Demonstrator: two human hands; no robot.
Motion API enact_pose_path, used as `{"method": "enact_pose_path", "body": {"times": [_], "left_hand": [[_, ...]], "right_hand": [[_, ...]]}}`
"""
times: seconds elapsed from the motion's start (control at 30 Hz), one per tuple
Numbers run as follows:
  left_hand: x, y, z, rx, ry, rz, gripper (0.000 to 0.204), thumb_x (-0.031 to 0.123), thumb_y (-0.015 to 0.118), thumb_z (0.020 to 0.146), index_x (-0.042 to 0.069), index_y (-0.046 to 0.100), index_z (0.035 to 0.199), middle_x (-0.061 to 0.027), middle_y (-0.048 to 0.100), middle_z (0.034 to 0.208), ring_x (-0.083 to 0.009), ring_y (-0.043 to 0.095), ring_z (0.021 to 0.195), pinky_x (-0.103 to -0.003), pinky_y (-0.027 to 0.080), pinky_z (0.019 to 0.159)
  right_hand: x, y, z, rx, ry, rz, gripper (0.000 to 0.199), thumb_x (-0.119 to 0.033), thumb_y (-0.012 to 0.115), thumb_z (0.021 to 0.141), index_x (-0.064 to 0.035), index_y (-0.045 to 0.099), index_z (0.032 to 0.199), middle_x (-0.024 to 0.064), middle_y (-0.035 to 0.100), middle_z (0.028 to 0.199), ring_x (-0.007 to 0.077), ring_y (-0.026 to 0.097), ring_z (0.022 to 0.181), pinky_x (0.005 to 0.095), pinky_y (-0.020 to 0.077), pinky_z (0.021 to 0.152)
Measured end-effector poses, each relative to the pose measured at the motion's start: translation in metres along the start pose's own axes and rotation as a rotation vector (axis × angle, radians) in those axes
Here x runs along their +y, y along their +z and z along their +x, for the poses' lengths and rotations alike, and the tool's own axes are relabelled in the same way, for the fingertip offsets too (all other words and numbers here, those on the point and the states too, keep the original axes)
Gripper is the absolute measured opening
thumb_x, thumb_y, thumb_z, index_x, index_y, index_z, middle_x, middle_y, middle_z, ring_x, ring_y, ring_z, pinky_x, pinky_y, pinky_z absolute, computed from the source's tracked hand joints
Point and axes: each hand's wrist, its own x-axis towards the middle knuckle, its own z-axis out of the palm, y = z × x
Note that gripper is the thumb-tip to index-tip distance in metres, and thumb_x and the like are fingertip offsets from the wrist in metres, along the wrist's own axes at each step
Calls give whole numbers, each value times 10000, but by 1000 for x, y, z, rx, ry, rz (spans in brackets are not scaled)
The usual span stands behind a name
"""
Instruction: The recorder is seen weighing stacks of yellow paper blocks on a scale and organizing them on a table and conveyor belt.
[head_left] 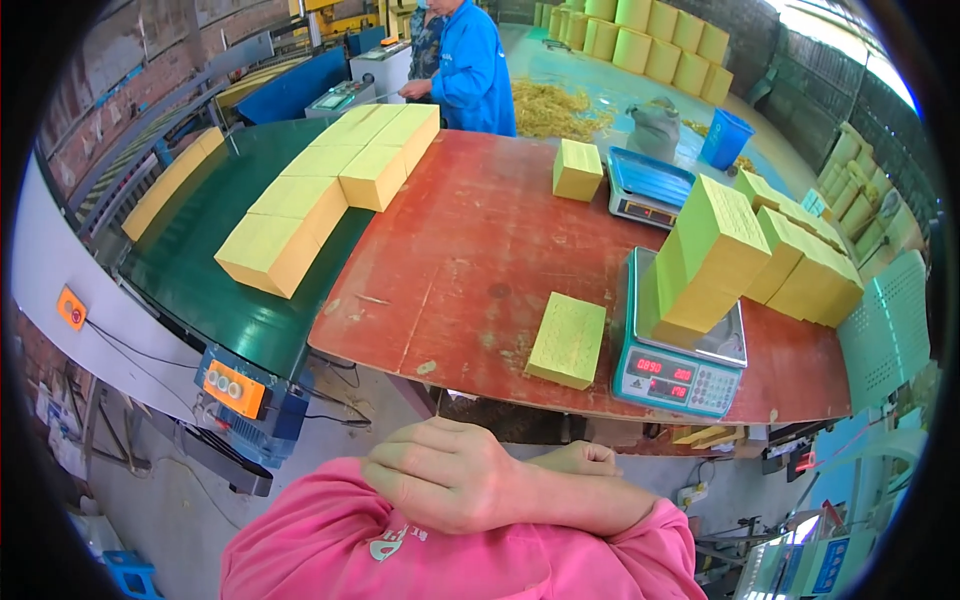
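Note:
My arms are crossed in front of my pink top. My right hand [440, 475] lies over the left sleeve with its fingers curled in and closed, and nothing shows in it. Partly behind the right forearm, my left hand [590, 458] is also curled closed, with no object visible. Both hands are apart from the table. In front of them, a yellow block of stacked sheets [568, 340] lies near the red table's [470, 270] front edge. To its right, a digital scale [680, 375] with lit red digits carries a tall stack of yellow blocks [710, 255].
At the left, a green conveyor belt [260, 330] bears rows of yellow blocks [285, 225]. An orange button box [234, 388] sits at its near end. Farther back are a second scale [640, 208], a single yellow block [578, 170] and a person in blue [475, 70]. More blocks [815, 270] stand right.

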Motion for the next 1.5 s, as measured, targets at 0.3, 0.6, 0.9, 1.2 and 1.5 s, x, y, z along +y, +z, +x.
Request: {"method": "enact_pose_path", "body": {"times": [0.3,0.6,0.9,1.2,1.5], "left_hand": [[11,-4,-4,-48,-66,-18,216,248,643,954,93,585,815,73,550,719,-7,484,670,-229,400,575],[15,0,-12,-71,-145,-62,235,243,667,943,94,575,786,86,536,696,3,463,651,-225,387,567],[21,6,-11,-80,-91,0,256,257,661,944,95,573,767,76,537,699,-8,459,628,-223,380,563],[31,4,-19,-152,-119,0,249,268,655,946,93,576,788,77,531,705,-10,462,644,-210,375,573],[45,4,-26,-166,-127,2,235,274,645,949,88,583,819,74,536,725,-14,471,667,-201,377,592]], "right_hand": [[-2,14,1,33,15,65,259,-92,645,651,40,610,871,110,590,809,234,622,725,327,507,593],[-2,7,-2,68,40,85,243,-76,655,653,38,625,866,118,614,819,247,638,745,334,524,619],[-5,13,-2,62,27,94,240,-68,660,648,46,617,856,119,611,806,245,628,713,332,523,606],[-11,4,-10,105,62,104,234,-47,663,654,42,622,866,127,630,831,241,638,725,330,529,608],[-9,-4,-21,102,127,53,223,-34,676,657,23,629,867,116,634,821,235,634,713,316,525,608]]}}
